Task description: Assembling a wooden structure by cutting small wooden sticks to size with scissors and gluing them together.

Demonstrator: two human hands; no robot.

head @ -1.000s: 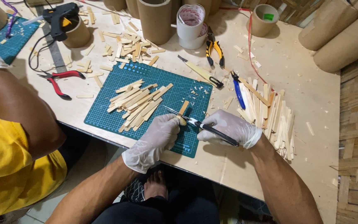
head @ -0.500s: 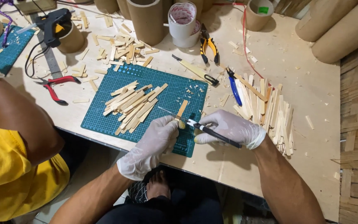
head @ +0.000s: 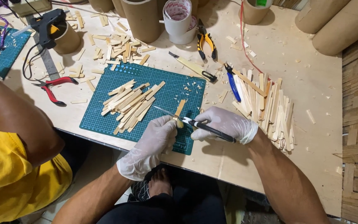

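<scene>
Hands [head: 187, 132] together over wooden stick [head: 179, 110]

Pale wooden stick [head: 179, 109] lies slanted on green mat; black-handled knife [head: 195, 124] crosses it.

The left hand [head: 156, 139] hides the wooden stick's [head: 179, 110] near end.

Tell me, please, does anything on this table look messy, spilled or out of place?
Yes. Small wood chips and offcuts lie scattered over the table and the green cutting mat, around the neat stick pile. Nothing looks damaged.
</scene>
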